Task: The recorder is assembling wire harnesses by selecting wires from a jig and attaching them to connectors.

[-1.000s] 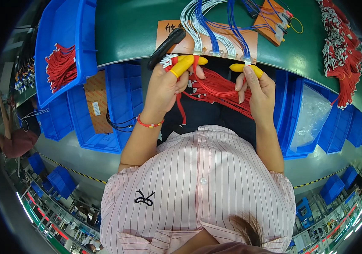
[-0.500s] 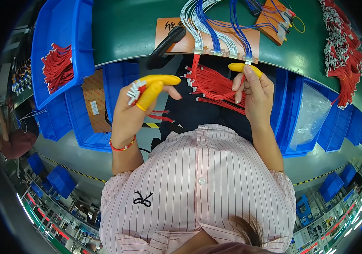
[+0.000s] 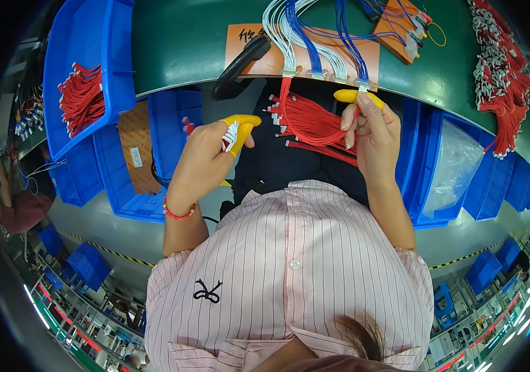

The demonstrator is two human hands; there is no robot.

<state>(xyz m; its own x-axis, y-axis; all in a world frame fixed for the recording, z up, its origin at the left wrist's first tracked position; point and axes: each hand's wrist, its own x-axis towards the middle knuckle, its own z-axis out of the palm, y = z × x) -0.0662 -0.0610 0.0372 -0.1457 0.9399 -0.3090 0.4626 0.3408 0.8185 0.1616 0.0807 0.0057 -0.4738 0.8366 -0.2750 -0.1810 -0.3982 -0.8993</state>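
Yellow rubber finger cots cover the thumb and forefinger of each hand. Left hand curled closed, pinching a small white connector between the capped fingertips, held out over the lap, just beside a blue bin under the bench edge. Right hand raised near the bench edge, fingers closed on the upper end of a bundle of red wires; the bundle fans leftward between the two hands, white terminals at the loose ends. Above it, a harness of white and blue wires runs down across an orange card on the green bench to a row of connectors at the edge. A black handle-shaped tool lies just left of the card. Left blue tray holds red wires. A heap of red leads lies on the bench far right. Blue bin at right holds a clear plastic bag.
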